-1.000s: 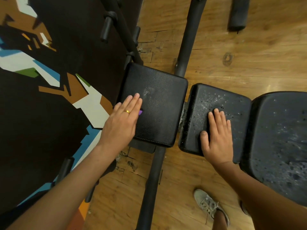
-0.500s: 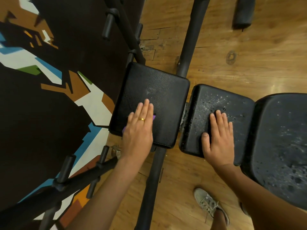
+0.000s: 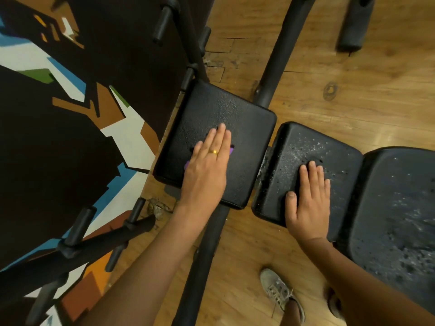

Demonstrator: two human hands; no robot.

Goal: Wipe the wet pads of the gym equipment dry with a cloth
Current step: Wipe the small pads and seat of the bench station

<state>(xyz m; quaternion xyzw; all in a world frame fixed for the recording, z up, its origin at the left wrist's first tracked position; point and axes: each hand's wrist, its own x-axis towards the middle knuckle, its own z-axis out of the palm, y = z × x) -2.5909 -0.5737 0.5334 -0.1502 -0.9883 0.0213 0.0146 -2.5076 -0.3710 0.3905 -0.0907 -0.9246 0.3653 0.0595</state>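
Under the left fingers (image 3: 220,140), the grained pad (image 3: 247,128) is matt black pebbled leatherette, with soft purple cloth (image 3: 231,150) peeking out. Beneath the right fingers (image 3: 313,170), the beaded pad (image 3: 329,149) glistens with droplets. Beyond both, the floor (image 3: 353,95) is worn satin wood.

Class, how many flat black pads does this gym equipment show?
3: the left pad under the left hand, the middle pad under the right hand, the right pad at the frame edge. More may be hidden.
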